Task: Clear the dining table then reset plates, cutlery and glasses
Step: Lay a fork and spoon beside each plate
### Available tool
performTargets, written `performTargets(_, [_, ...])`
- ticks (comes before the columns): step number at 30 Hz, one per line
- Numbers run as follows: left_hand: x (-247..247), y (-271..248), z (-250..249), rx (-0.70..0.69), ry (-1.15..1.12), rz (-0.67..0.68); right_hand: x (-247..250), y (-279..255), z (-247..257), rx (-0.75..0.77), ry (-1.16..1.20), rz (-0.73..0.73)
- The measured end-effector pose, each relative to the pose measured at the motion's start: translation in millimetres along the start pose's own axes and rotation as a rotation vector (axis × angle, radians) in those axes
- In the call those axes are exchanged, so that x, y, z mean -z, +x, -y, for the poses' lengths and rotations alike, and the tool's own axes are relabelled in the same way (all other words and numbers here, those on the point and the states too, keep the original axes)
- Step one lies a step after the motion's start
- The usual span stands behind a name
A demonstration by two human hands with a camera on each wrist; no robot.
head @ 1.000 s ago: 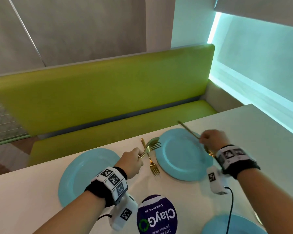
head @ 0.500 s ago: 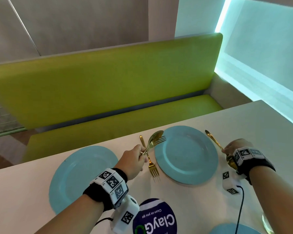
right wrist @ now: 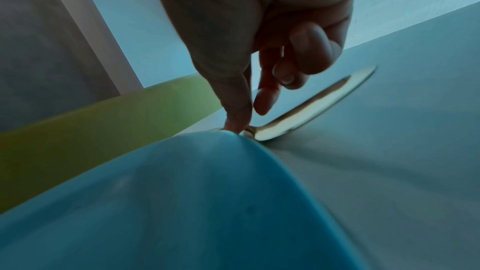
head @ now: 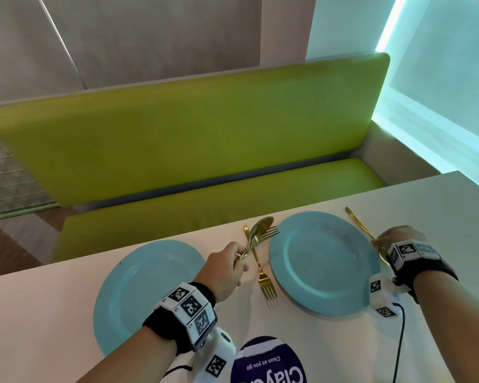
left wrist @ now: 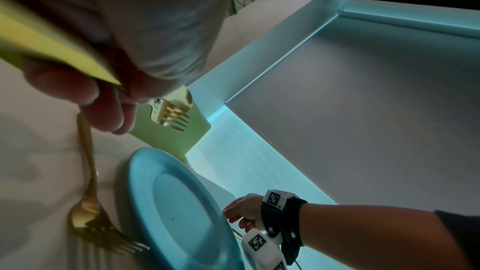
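While the head view takes in the whole table (head: 440, 217), start at the left plate (head: 138, 294), bare. Next, the left hand (head: 224, 272) grips a gold spoon and fork (head: 256, 236) raised above the table; only the left wrist view shows those tines (left wrist: 171, 118) clearly. Below lies another fork (head: 263, 275), just beside the right plate (head: 324, 264). Far right, the right hand (head: 396, 239) meets a spoon (head: 360, 225); the right wrist view shows thumb and fingertip (right wrist: 265, 100) pinching at its neck, bowl (right wrist: 311, 106) lying on the table.

Green bench (head: 194, 150) behind white table (head: 440, 217) — cyan-lit wall (head: 448, 78) right.
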State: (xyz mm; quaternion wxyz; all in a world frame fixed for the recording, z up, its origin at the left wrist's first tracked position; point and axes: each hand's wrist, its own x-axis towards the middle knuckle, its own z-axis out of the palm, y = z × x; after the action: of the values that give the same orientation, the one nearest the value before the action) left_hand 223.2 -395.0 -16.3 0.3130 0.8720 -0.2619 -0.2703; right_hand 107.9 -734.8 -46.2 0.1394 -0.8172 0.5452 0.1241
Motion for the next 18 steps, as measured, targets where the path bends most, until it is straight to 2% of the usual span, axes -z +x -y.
performTargets(7, [7,-12,1,0.029,-0.056,-0.015,16,-13,1,0.040,0.021,-0.039])
performTargets(10, [10,-19,-1,0.050,-0.128,-0.016,27,-32,21,0.141,0.071,-0.065])
performTargets(13, [13,-29,-7,0.073,-0.230,-0.013,32,-75,55,0.360,0.219,-0.150])
performTargets(16, [18,-42,-16,0.083,-0.325,-0.009,26,-142,91,0.747,0.256,-0.166])
performTargets(18, [23,-53,-20,0.074,-0.342,0.013,19,-191,112,1.039,0.233,-0.227])
